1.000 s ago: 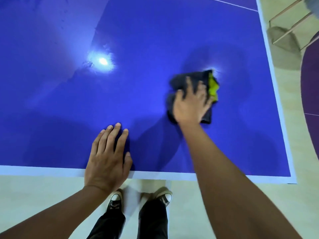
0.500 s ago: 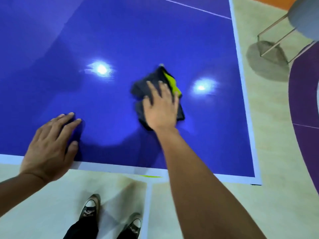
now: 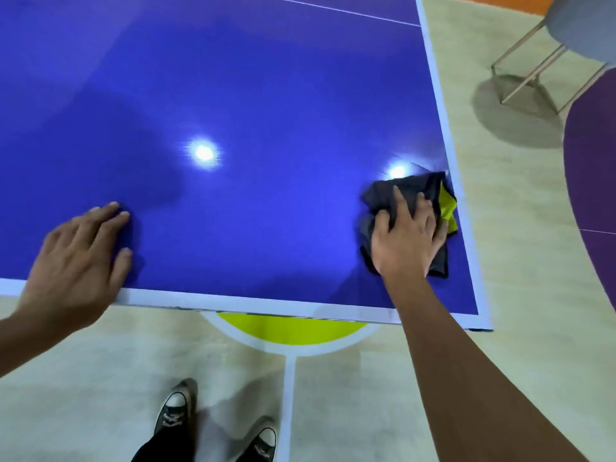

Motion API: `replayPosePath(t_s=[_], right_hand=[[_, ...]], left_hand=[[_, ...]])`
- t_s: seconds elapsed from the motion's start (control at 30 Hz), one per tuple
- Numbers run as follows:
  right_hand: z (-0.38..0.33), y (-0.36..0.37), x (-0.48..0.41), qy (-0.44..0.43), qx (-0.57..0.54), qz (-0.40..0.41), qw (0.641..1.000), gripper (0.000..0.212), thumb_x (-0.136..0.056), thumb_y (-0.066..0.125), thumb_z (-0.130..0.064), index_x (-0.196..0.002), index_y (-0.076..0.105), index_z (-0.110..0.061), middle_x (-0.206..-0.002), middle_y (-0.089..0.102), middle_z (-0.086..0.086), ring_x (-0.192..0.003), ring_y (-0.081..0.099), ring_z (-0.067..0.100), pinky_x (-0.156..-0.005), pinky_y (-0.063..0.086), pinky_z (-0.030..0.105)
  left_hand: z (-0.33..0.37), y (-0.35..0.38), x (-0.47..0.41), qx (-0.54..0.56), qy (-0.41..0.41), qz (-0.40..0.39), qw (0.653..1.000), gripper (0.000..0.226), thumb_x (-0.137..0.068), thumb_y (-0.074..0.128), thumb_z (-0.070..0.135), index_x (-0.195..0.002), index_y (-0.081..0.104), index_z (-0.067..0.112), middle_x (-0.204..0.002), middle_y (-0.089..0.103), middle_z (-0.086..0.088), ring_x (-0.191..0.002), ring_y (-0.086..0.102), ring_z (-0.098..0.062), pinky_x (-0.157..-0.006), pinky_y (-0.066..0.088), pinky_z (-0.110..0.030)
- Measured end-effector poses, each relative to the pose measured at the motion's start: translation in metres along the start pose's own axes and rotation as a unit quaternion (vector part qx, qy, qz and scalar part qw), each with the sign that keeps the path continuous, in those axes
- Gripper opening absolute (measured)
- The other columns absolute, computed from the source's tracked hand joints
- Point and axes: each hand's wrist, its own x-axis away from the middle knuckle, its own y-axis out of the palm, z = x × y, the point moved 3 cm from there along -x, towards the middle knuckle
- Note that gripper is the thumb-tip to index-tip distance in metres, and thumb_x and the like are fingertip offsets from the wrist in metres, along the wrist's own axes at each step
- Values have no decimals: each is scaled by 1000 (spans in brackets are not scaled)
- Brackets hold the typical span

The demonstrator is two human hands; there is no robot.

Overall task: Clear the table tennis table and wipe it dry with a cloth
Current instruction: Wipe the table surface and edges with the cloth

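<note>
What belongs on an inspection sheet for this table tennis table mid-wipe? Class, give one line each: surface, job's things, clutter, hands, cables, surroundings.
Surface: blue table tennis table, white border, two light glares; wetness cannot be told.
Job's things: dark cloth with a yellow patch, bunched by the right sideline.
Clutter: nothing seen.
Hands: left hand flat on the table near its end; right hand presses the cloth.
Cables: nothing seen.
Surroundings: pale floor with painted marks, grey stool at upper right, shoes below.
</note>
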Motion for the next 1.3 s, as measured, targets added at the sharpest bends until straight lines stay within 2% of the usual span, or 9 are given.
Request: replayPosePath(t_s=[0.13,0.27,0.33,0.47,0.57,0.93,1.1,1.23,1.3], right_hand=[[-97,26,75,-244,-32,3,969,56,-92,43,-45,-147,52,-37,-159,42,10,-149,33,26,-122,14,57],[-122,36,91,-334,-81,-37,938,55,-90,41,-44,-141,60,-34,-154,49,6,-146,40,22,-122,18,54],[-87,30,75,-300,-74,-16,951,56,-89,40,-44,-142,59,-34,-153,50,5,-145,41,21,-123,20,52],[17,-1,37,-121,-38,21,992,58,-91,36,-45,-146,52,-38,-158,45,2,-148,35,18,-125,15,48],[75,-22,27,-25,-35,29,999,61,-91,32,-45,-149,47,-39,-161,39,2,-150,31,19,-126,12,48],[56,-17,56,112,-31,42,992,60,-96,29,-46,-155,35,-41,-167,25,2,-154,20,19,-127,-1,48],[-21,4,86,45,-18,32,998,63,-95,27,-49,-156,35,-38,-167,26,5,-154,21,23,-126,2,51],[-110,33,120,-36,-11,34,999,63,-95,30,-48,-155,40,-33,-165,30,8,-154,22,25,-126,5,55],[-158,48,135,-70,-7,28,997,62,-95,33,-47,-155,41,-32,-164,32,10,-154,22,27,-125,6,57]], left_hand=[[63,5,2,36,40,-9,999,62,-96,35,37,-150,43,8,-152,43,-16,-134,43,-42,-108,33,-55],[83,17,2,26,26,-6,999,62,-95,34,39,-150,46,13,-154,43,-14,-140,39,-42,-111,32,-57],[82,18,3,20,23,-3,1000,62,-93,35,37,-150,46,15,-154,43,-13,-140,39,-41,-111,31,-57],[83,16,1,16,19,-15,1000,63,-93,34,37,-151,45,15,-154,43,-13,-140,38,-42,-111,31,-58],[84,15,0,12,20,-17,1000,63,-93,34,36,-150,45,13,-154,43,-15,-139,38,-44,-109,32,-59],[82,18,1,17,15,-9,1000,60,-95,35,37,-150,48,14,-152,46,-16,-139,40,-43,-109,33,-58],[77,15,1,49,16,-23,998,61,-95,36,44,-150,47,20,-156,43,-9,-144,36,-36,-115,28,-52],[53,3,2,246,13,-26,969,61,-94,38,45,-149,48,23,-158,39,3,-147,34,-22,-120,27,-43],[24,-3,13,260,5,-16,965,60,-96,35,43,-152,45,23,-161,35,4,-149,31,-19,-121,23,-35]])
